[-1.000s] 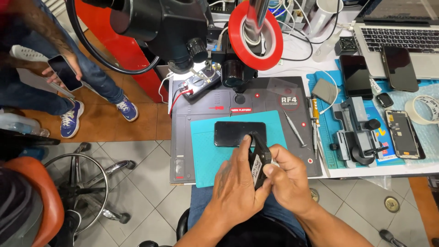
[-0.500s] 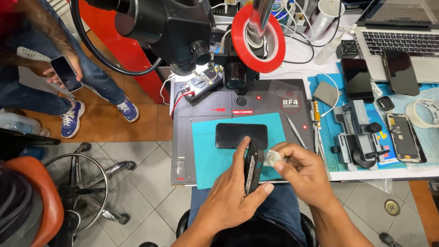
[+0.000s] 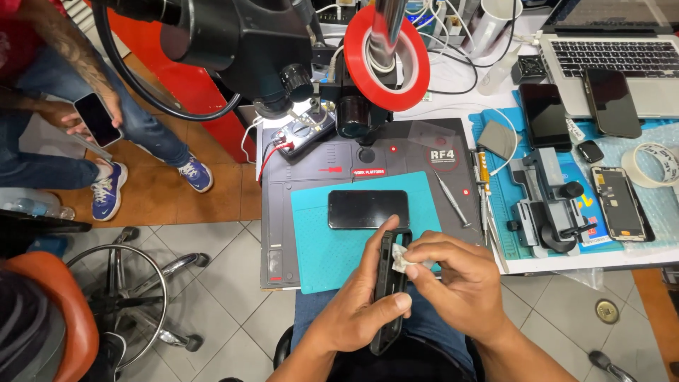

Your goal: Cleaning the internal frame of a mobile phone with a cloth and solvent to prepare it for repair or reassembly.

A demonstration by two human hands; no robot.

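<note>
My left hand [image 3: 357, 304] grips a black phone frame [image 3: 390, 283] held on edge over my lap, just in front of the bench. Pressed against the frame's upper part is a small white wipe [image 3: 404, 259], pinched in my right hand [image 3: 460, 283]. A dark phone [image 3: 368, 209] lies flat on the teal mat [image 3: 318, 247] just beyond my hands. Both hands touch each other around the frame.
A black microscope [image 3: 247, 42] with a red tape roll [image 3: 385, 56] hangs over the dark work mat [image 3: 297, 170]. Tweezers and a screwdriver [image 3: 482, 191], a black clamp jig [image 3: 548, 201], phones, a laptop [image 3: 615, 42] and a tape ring [image 3: 654, 164] lie right. Another person stands left holding a phone [image 3: 95, 119].
My hands have drawn closer to my body with the frame, and the right hand with the wipe has shifted along the frame's upper edge.
</note>
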